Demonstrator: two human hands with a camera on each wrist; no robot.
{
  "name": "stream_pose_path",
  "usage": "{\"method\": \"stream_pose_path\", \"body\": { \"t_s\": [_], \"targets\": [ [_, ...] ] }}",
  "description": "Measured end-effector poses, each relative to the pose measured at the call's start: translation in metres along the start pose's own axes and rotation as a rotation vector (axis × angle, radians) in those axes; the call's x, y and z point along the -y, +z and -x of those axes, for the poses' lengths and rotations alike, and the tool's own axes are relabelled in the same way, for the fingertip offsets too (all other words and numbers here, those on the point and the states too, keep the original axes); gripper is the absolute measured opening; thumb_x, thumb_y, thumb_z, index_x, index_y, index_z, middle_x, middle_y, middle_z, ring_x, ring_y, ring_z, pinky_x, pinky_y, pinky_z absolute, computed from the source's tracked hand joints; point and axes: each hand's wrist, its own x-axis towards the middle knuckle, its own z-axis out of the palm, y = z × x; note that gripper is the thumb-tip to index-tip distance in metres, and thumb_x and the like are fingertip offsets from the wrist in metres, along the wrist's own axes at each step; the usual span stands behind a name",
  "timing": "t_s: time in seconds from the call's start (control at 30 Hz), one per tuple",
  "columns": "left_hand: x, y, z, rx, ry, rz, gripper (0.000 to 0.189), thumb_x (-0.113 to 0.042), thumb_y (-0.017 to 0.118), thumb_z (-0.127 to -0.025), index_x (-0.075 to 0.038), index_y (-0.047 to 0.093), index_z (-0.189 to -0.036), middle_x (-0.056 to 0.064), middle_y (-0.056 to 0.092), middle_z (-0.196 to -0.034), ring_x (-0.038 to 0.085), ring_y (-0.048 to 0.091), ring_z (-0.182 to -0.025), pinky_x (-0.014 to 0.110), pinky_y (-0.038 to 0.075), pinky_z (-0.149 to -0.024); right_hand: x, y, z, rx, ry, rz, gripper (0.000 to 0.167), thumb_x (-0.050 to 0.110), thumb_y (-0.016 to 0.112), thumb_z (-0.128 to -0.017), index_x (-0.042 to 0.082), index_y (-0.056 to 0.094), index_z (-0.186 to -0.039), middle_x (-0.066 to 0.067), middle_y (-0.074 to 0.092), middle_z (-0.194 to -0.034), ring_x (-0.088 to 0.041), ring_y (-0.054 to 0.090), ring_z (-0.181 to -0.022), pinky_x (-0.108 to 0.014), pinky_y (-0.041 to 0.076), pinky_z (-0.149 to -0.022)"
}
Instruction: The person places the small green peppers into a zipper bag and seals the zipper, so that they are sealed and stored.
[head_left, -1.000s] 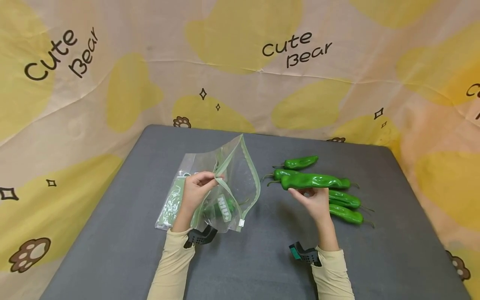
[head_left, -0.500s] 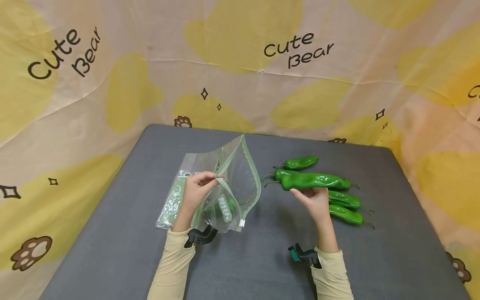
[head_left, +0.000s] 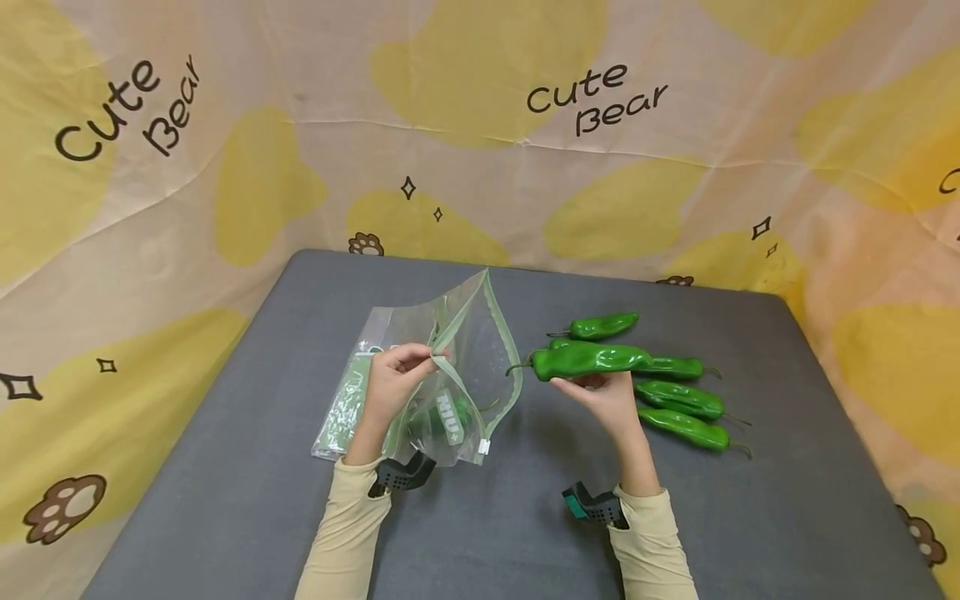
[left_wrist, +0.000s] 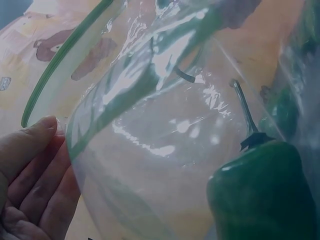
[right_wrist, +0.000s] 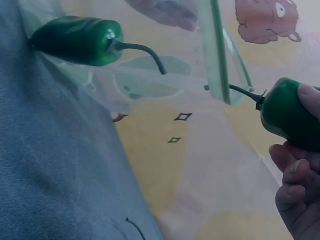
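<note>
Yellow-patterned cloth (head_left: 465, 150) hangs behind a grey table (head_left: 495, 542); right of centre in the head view is a long, glossy green pepper (head_left: 588, 360), facing stem-first toward a clear, green-edged bag (head_left: 487, 333). The right hand (head_left: 609, 404) grips it, fingers spread just to its width, and the left hand (head_left: 393, 379) pinches the bag's rim. Against the earlier frame, pepper and right hand sit farther left.

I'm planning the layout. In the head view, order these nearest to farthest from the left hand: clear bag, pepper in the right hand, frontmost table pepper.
1. Clear bag, pinched by the left hand.
2. Held pepper, to the right, in the right hand.
3. Frontmost table pepper, farther right, past the right hand.
</note>
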Motion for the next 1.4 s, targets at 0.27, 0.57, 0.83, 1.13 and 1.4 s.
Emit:
{"method": "stream_pose_path", "body": {
  "t_s": [0.27, 0.57, 0.83, 1.13, 1.4],
  "targets": [
    [-0.005, -0.002, 0.001, -0.021, -0.036, -0.027, 0.029, 0.024, 0.057, -0.073, -0.001, 0.068, -0.081, 0.009, 0.067, -0.082, 0.014, 0.065, -0.075, 0.026, 0.053, -0.066, 0.014, 0.012, -0.001, 0.041, 0.074, 0.111, 0.040, -0.023, 0.069, -0.061, -0.015, 0.054, -0.097, 0.011, 0.057, -0.074, -0.008, 0.053, -0.055, -0.019, 0.047, -0.048],
    [-0.010, -0.004, 0.002, -0.025, -0.023, -0.047, 0.020, 0.023, 0.057, -0.073, 0.006, 0.066, -0.079, 0.002, 0.067, -0.083, 0.013, 0.065, -0.074, 0.026, 0.053, -0.065, 0.018, 0.028, -0.007, 0.155, 0.126, 0.157, 0.034, -0.012, 0.074, -0.063, -0.008, 0.055, -0.091, -0.008, 0.053, -0.063, -0.008, 0.046, -0.048, -0.022, 0.042, -0.044],
    [-0.007, -0.004, 0.003, -0.013, -0.015, -0.052, 0.007, 0.017, 0.061, -0.075, 0.012, 0.062, -0.080, 0.008, 0.067, -0.083, 0.014, 0.065, -0.073, 0.027, 0.053, -0.065, 0.023, 0.035, -0.009, 0.178, 0.189, 0.170, 0.032, -0.009, 0.075, -0.065, -0.009, 0.056, -0.090, -0.011, 0.056, -0.069, -0.014, 0.050, -0.051, -0.024, 0.045, -0.048],
    [-0.012, 0.002, 0.001, -0.034, -0.035, -0.083, 0.010, 0.025, 0.057, -0.072, 0.016, 0.060, -0.077, 0.007, 0.067, -0.080, 0.011, 0.064, -0.070, 0.024, 0.053, -0.062, 0.027, 0.035, -0.008, 0.221, 0.279, 0.213, 0.031, -0.003, 0.075, -0.068, -0.005, 0.054, -0.092, -0.015, 0.053, -0.068, -0.020, 0.046, -0.052, -0.023, 0.041, -0.048],
    [-0.008, 0.003, 0.002, -0.040, -0.080, -0.102, 0.006, 0.023, 0.059, -0.072, 0.020, 0.057, -0.077, 0.007, 0.067, -0.079, 0.011, 0.064, -0.069, 0.024, 0.053, -0.061, 0.027, 0.035, -0.009, 0.254, 0.337, 0.244, 0.036, 0.002, 0.077, -0.068, -0.004, 0.056, -0.098, -0.008, 0.057, -0.084, -0.023, 0.051, -0.070, -0.039, 0.045, -0.063]
  ]
}}
